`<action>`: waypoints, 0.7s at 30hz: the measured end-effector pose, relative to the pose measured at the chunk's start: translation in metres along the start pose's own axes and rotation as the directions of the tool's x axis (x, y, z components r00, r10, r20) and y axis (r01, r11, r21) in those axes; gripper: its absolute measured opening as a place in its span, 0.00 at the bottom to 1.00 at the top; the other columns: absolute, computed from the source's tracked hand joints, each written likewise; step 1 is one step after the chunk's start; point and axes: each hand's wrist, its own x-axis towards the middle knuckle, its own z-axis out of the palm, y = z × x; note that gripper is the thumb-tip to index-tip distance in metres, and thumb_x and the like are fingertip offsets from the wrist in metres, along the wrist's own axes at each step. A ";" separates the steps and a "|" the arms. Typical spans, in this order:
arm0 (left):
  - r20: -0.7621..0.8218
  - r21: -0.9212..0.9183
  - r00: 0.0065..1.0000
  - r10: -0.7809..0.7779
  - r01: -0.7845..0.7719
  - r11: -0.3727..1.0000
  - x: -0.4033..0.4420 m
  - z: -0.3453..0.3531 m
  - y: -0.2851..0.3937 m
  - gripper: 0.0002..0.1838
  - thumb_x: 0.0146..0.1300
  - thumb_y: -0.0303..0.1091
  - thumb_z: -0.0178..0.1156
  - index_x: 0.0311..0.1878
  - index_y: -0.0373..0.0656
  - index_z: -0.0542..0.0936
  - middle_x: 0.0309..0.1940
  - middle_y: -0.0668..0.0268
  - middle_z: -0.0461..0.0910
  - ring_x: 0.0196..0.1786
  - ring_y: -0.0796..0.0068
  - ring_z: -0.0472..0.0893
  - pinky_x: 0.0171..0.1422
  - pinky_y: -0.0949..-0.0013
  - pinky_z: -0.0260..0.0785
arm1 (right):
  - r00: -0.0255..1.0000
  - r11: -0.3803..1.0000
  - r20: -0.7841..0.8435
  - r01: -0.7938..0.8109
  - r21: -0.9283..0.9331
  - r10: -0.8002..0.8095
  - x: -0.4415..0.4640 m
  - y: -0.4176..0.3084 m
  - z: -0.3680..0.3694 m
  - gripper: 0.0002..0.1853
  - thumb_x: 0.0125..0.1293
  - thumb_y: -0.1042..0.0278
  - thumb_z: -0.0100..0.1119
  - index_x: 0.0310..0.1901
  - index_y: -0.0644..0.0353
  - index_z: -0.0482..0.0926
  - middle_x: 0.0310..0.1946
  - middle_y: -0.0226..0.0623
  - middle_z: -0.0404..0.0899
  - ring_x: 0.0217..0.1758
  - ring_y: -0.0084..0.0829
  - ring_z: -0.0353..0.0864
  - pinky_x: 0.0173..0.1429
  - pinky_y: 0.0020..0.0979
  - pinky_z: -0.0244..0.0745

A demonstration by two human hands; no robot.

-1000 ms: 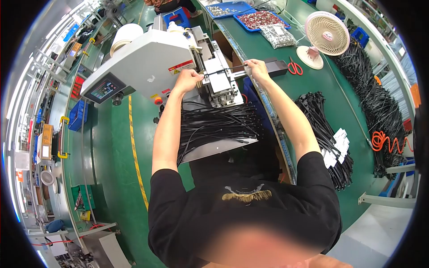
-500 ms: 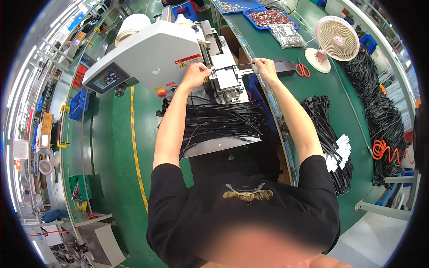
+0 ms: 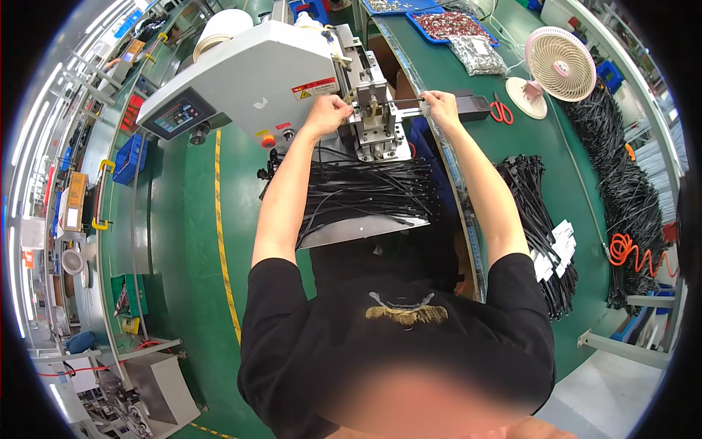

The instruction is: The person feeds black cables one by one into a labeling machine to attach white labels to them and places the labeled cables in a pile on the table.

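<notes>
A thin black cable (image 3: 404, 100) stretches across the metal fixture (image 3: 376, 121) of a grey machine. My right hand (image 3: 441, 108), on the right of the fixture, pinches the cable's right end. On the other side, my left hand (image 3: 330, 115) has its fingers closed at the fixture's left edge, where the cable's other end runs; the fingers hide that end. Upright metal blocks stand over the cable's middle, covering part of it. Just below the fixture, many black cables (image 3: 365, 190) lie on a metal tray (image 3: 358, 233) in front of my body.
The machine body (image 3: 256, 77) carries a touchscreen (image 3: 174, 113) and a red button (image 3: 268, 140). On the green bench to the right are red scissors (image 3: 502, 111), a fan (image 3: 560, 66), a cable bundle (image 3: 537, 227), a bag of small parts (image 3: 477, 55) and a blue tray (image 3: 452, 28).
The flat pale plate over the fixture has shifted away, and upright metal blocks now show there. Both hands stay at the cable; the view has shifted slightly.
</notes>
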 end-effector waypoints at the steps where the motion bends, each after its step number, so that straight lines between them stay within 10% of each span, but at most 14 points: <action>1: -0.012 -0.019 1.000 0.020 -0.021 1.000 0.000 0.000 -0.001 0.08 0.59 0.32 0.66 0.30 0.36 0.82 0.24 0.67 0.81 0.27 0.82 0.75 0.33 0.73 0.68 | 1.000 1.000 -0.015 0.017 0.002 -0.017 -0.003 -0.003 0.000 0.14 0.64 0.60 0.60 0.40 0.62 0.86 0.31 0.38 0.86 0.38 0.24 0.82 0.45 0.28 0.73; 15: 0.106 -0.058 0.982 0.158 -0.152 0.987 -0.027 -0.028 0.054 0.10 0.58 0.31 0.66 0.40 0.36 0.80 0.32 0.64 0.83 0.37 0.76 0.81 0.42 0.69 0.72 | 0.978 0.986 -0.139 0.165 0.036 -0.158 -0.019 -0.038 -0.028 0.12 0.66 0.64 0.60 0.37 0.67 0.85 0.26 0.28 0.81 0.29 0.17 0.73 0.36 0.24 0.68; 18: 0.156 0.466 0.941 0.300 -0.338 0.817 -0.071 -0.044 0.092 0.15 0.56 0.27 0.58 0.48 0.41 0.78 0.42 0.49 0.82 0.48 0.49 0.81 0.51 0.54 0.73 | 0.935 0.959 -0.278 0.261 0.111 -0.222 -0.070 -0.069 -0.075 0.12 0.66 0.65 0.61 0.35 0.69 0.84 0.23 0.25 0.79 0.28 0.15 0.70 0.34 0.22 0.66; 21: 0.193 0.745 0.960 0.206 -0.279 0.605 -0.093 -0.033 0.093 0.10 0.59 0.26 0.49 0.42 0.41 0.77 0.36 0.50 0.81 0.44 0.45 0.80 0.47 0.47 0.71 | 0.935 0.991 -0.353 0.071 0.112 -0.027 -0.125 -0.050 -0.149 0.13 0.66 0.64 0.61 0.33 0.68 0.83 0.20 0.19 0.72 0.22 0.12 0.62 0.26 0.22 0.55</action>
